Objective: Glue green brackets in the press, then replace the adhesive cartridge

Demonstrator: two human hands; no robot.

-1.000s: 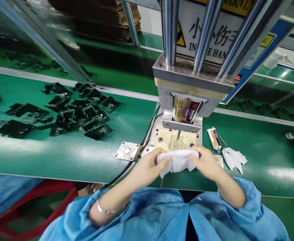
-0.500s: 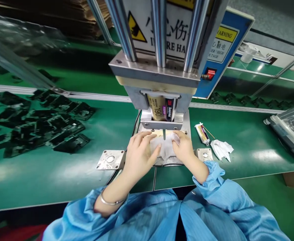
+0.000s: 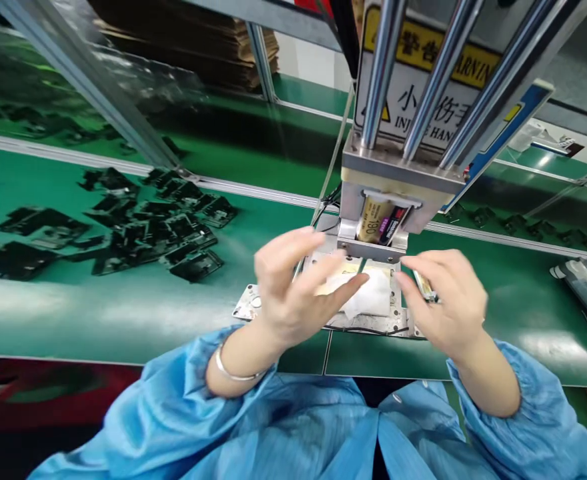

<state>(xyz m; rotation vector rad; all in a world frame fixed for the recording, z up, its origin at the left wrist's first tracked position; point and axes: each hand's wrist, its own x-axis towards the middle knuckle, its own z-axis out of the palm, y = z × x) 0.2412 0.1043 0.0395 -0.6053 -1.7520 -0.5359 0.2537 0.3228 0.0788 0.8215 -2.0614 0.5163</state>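
A white cloth (image 3: 366,297) lies on the metal base plate (image 3: 383,323) of the press. Just above it points the green nozzle (image 3: 362,265) of an adhesive cartridge (image 3: 381,223), which is clamped in the press head (image 3: 398,180). To the left of the cloth, my left hand (image 3: 298,293) is raised with its fingers spread and somewhat blurred; I see nothing in it. On the other side my right hand (image 3: 446,300) is lifted with thumb and fingers apart, also holding nothing visible. It partly covers a second cartridge (image 3: 425,287) on the bench.
Many black plastic parts (image 3: 148,227) lie in a loose pile on the green bench at left. A scale-like device (image 3: 586,287) stands at the far right. A metal upright (image 3: 88,87) and a rail (image 3: 263,193) run behind the bench.
Both hands have come up off the white cloth and moved apart, leaving it on the plate. The view has shifted, so the press now appears farther right.
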